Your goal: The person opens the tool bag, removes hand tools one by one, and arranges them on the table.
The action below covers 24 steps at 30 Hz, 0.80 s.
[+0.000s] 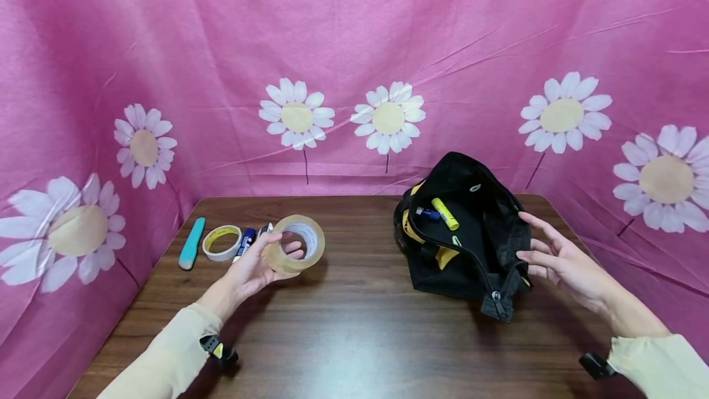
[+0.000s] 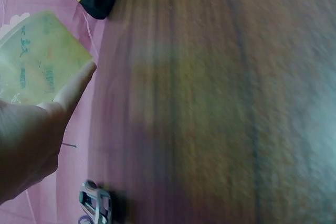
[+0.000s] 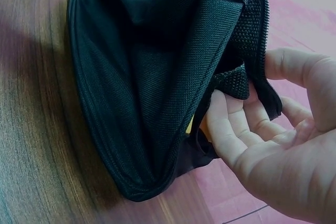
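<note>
My left hand [image 1: 252, 273] holds a wide roll of clear tan packing tape [image 1: 310, 260] above the table, thumb on its near side and fingers behind and through the ring. Faint writing shows on the tape [image 2: 44, 61] in the left wrist view. At the right stands a black fabric bag [image 1: 454, 285] with yellow parts, its zipped mouth spread wide. My right hand [image 1: 570, 270] grips the bag's right rim, the zipper edge lying between thumb and fingers in the right wrist view. Inside the bag lie a yellow stick-shaped tube [image 1: 445, 214] and a blue one [image 1: 428, 213].
On the brown wooden table [image 1: 354, 331], left of the held roll, lie a teal cutter [image 1: 192, 244], a smaller white-and-yellow tape roll [image 1: 221, 256] and a blue tube [image 1: 247, 239]. A dark-and-white item [image 1: 266, 229] is partly hidden behind my left hand. Pink flowered cloth [image 1: 343, 29] surrounds the table.
</note>
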Each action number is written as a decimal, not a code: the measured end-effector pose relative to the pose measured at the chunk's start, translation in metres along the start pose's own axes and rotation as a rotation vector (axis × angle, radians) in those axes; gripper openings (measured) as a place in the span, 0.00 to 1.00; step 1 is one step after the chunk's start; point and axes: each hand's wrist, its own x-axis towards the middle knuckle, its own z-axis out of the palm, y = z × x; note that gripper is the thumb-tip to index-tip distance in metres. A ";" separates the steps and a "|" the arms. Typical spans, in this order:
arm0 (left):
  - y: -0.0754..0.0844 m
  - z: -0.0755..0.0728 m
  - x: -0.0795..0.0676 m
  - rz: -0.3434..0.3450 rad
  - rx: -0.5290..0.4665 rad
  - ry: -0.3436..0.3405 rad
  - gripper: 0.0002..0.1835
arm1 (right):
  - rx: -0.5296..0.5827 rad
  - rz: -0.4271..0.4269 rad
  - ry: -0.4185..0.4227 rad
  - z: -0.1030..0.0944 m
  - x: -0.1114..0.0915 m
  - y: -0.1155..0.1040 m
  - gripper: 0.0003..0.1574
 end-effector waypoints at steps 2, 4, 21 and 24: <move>-0.001 -0.004 0.000 -0.013 -0.003 0.023 0.21 | 0.007 -0.004 -0.006 0.000 0.000 0.001 0.47; -0.003 -0.007 0.000 -0.026 -0.003 0.041 0.20 | 0.022 -0.014 -0.014 -0.001 0.001 0.001 0.47; 0.011 -0.023 -0.014 -0.221 0.238 0.154 0.43 | 0.009 -0.012 -0.003 0.000 0.001 0.001 0.48; 0.011 -0.024 -0.020 -0.283 0.337 0.131 0.46 | 0.037 -0.021 -0.015 0.000 0.001 0.002 0.48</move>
